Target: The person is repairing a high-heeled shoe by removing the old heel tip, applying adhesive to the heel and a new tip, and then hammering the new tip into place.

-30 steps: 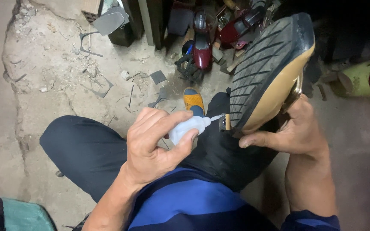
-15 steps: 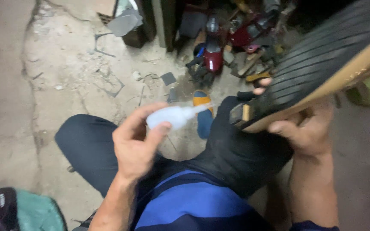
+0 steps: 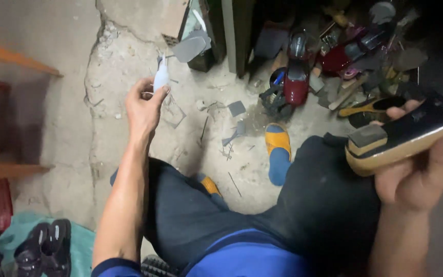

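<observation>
Glue bottle out, shoe held back

Head view: white plastic squeeze bottle (image 3: 161,77), nozzle pointing away, sits pinched in the left hand (image 3: 144,105), well left of the black tan-edged shoe (image 3: 411,133). Right hand (image 3: 416,174) cradles that shoe, fingers curled beneath, long axis sideways.

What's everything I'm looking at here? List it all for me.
glue bottle: one, white, pinched in the left hand, over the floor
shoe: one, black with tan sole, in the right hand
slipper: one, yellow and blue, on the foot ahead
red shoes: a few, in the pile by the wall
scraps: several, grey, on the cracked floor
stool: one, orange wood, far left
black shoes: a pair, on teal cloth, lower left
left hand: reached out
right hand: under the shoe
</observation>
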